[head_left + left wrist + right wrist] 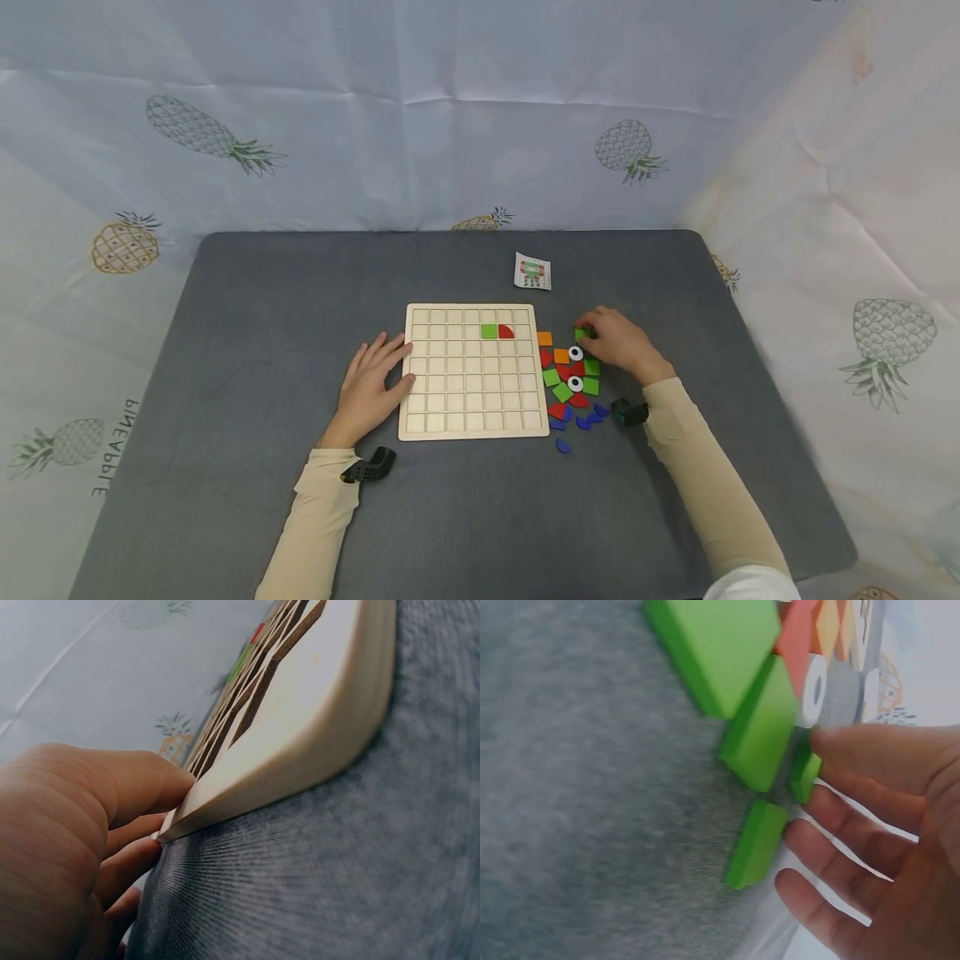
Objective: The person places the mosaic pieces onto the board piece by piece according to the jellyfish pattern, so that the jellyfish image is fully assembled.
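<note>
OK, piece in play: a green square tile point(581, 333), on the dark gray table's point(300, 283) right side, right of the gridded wooden board point(472, 383). Right hand point(621, 340) has it pinched — thumb on one edge, index fingertip by the opposite one, hardly more than a tile's width between them. Can't tell whether it's off the tabletop. Second green tile point(756, 844) sits just beside the middle fingertips in the right wrist view, apart from the pinched one.

Key relation: board is to the left of the grip, tile roughly level with its second row from the far edge. That row holds a seated green square point(489, 332), with a red quarter-circle point(507, 332) in the next cell to its right. Tile looks square, so no long axis to speak of. Right hand is clearly the nearer one.

Between hand and board's right edge, and toward the person: loose orange squares point(544, 338), black-and-white eye discs point(575, 353), red pieces point(579, 401), more greens, blue pieces point(562, 446) nearest the person.

Left hand point(369, 392) at the board's left edge — fingers extended, thumb tip on the rim, no tile in it.

Printed pattern card point(532, 272) lies beyond the board's far edge. Pineapple-print cloth point(480, 50) behind.
</note>
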Available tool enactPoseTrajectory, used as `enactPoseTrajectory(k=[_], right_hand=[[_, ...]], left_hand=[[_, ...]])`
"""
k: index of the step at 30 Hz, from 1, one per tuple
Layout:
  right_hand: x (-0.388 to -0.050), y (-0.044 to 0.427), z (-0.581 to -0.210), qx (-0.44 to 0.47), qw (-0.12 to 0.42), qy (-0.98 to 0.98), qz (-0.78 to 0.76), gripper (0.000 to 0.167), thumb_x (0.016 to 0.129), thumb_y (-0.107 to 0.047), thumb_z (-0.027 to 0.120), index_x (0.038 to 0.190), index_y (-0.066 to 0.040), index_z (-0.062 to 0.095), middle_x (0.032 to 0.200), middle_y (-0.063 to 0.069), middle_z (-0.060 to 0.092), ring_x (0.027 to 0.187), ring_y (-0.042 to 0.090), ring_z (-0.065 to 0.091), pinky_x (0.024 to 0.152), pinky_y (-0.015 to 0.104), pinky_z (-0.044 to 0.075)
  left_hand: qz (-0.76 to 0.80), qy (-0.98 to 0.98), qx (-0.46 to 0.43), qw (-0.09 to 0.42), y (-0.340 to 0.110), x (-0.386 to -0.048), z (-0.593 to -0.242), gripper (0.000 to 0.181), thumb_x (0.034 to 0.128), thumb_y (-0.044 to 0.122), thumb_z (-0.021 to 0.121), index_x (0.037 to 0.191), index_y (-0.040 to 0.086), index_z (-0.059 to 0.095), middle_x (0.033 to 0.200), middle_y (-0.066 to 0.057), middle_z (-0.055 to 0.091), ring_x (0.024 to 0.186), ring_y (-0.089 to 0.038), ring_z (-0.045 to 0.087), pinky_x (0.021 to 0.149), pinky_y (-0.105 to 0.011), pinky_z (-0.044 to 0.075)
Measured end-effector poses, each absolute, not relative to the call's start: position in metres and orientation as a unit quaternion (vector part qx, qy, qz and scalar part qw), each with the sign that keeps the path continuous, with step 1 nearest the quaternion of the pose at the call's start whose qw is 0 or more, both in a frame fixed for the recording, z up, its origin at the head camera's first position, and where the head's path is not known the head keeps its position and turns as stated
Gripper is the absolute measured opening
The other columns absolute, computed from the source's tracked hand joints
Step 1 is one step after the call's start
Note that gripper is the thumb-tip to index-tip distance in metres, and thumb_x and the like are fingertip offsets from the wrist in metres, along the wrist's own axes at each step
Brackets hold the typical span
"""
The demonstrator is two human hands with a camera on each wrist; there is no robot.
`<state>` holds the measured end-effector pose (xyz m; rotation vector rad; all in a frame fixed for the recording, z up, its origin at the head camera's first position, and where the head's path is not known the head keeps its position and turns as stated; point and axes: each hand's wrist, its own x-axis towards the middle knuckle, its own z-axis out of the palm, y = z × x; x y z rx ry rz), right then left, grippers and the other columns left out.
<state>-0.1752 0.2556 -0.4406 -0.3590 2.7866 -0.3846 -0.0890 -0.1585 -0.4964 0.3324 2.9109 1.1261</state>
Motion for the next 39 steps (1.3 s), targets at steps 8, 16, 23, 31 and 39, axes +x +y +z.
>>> enactPoseTrajectory(k=[8,16,23,31,39], right_hand=[[-0.177,0.253,-0.436,-0.123,0.168,0.970,-0.126,0.035,0.096,-0.017,0.067,0.127,-0.002,0.067,0.122,0.018,0.061,0.103,0.032,0.057,0.095,0.054,0.055],[-0.183,0.241,-0.425,-0.140,0.152,0.964,-0.164,0.037,0.097,-0.018,0.067,0.131,-0.003,0.064,0.125,0.017,0.061,0.110,0.032,0.058,0.096,0.054,0.055],[-0.192,0.209,-0.411,-0.167,0.153,0.953,-0.200,0.038,0.098,-0.019,0.067,0.133,-0.004,0.063,0.127,0.015,0.059,0.113,0.031,0.057,0.099,0.051,0.055],[-0.198,0.174,-0.405,-0.214,0.137,0.945,-0.204,0.037,0.097,-0.020,0.068,0.131,-0.006,0.066,0.133,0.015,0.060,0.118,0.032,0.056,0.102,0.049,0.053],[-0.199,0.150,-0.407,-0.236,0.138,0.936,-0.220,0.039,0.097,-0.021,0.070,0.133,-0.006,0.065,0.131,0.014,0.061,0.121,0.031,0.059,0.105,0.046,0.054]], left_hand=[[0.361,0.926,0.107,-0.007,-0.158,-0.089,-0.498,0.056,0.0973,0.026,0.066,0.150,0.012,0.052,0.161,-0.009,0.043,0.157,-0.031,0.023,0.131,-0.049,0.005],[0.359,0.927,0.107,0.000,-0.157,-0.089,-0.497,0.056,0.0981,0.028,0.065,0.150,0.012,0.051,0.162,-0.008,0.042,0.157,-0.030,0.022,0.132,-0.048,0.004],[0.361,0.926,0.110,-0.004,-0.158,-0.089,-0.498,0.056,0.0977,0.027,0.066,0.150,0.013,0.051,0.162,-0.008,0.042,0.157,-0.031,0.022,0.132,-0.049,0.004],[0.361,0.926,0.113,-0.015,-0.157,-0.089,-0.500,0.055,0.0980,0.026,0.065,0.149,0.012,0.052,0.161,-0.009,0.043,0.156,-0.032,0.024,0.131,-0.050,0.006],[0.363,0.926,0.106,-0.004,-0.158,-0.089,-0.497,0.055,0.0975,0.026,0.066,0.149,0.013,0.052,0.161,-0.008,0.042,0.157,-0.030,0.021,0.132,-0.048,0.003]])
